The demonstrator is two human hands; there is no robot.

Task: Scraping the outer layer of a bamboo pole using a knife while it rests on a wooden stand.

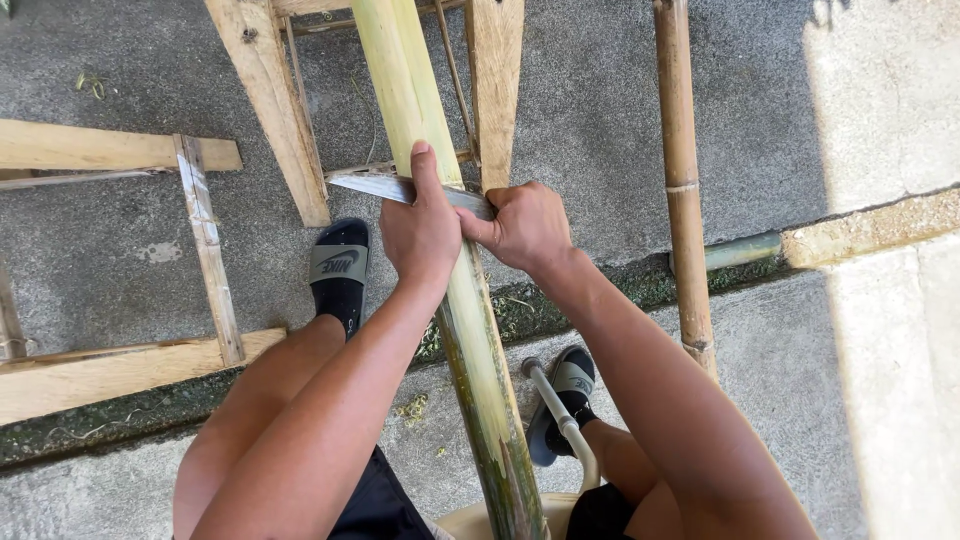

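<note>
I see no packages, signs or screens around me. The only label-like marks are the pale printed bands across my slides: one on the black slide (pixel 339 264) on my left foot, on the concrete, and one on the slide (pixel 566 385) on my right foot, lower down.

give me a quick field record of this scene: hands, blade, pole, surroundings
left hand: pressing on the blade's back, thumb along the bamboo pole
right hand: closed in a grip at the blade's handle end
blade: flat metal, lying across the pole
pole: green, running between the knees
nearby: brown bamboo pole, wooden frame, concrete floor
feet: black slide sandals
</note>
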